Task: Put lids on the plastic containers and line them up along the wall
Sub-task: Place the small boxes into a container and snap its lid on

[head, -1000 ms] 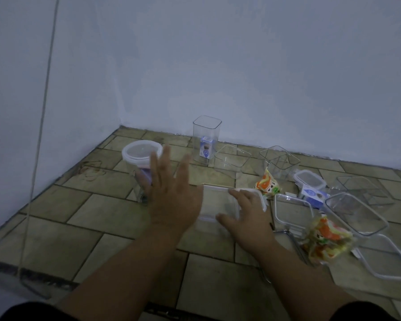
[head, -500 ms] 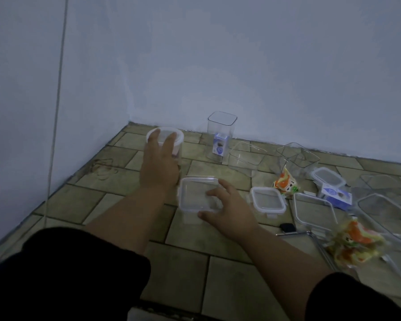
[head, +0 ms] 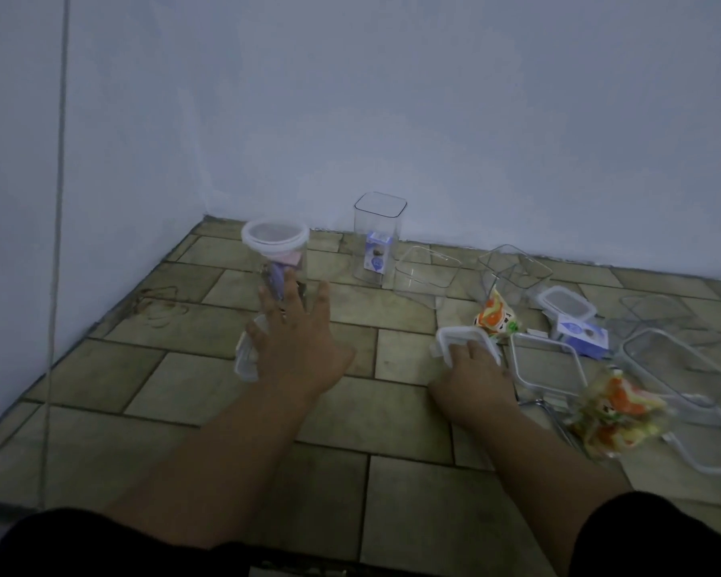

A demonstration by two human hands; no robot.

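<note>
Judging the containers: clear, thin-walled plastic, probably light, stiff and slippery; best gripped by the side walls or rim.
Floor (head: 209, 381): tiled, carrying everything.
Tall square container (head: 379, 239): lidless, at the far wall.
Round lidded container (head: 276, 260): upright, left of it, near the corner.
Left hand (head: 296, 347): fingers spread over a shallow clear container (head: 244, 356) on the floor; grip cannot be told.
Right hand (head: 473, 381): fingers loosely curled onto a small white-rimmed lid (head: 461, 339), touching, not visibly clamped.
</note>
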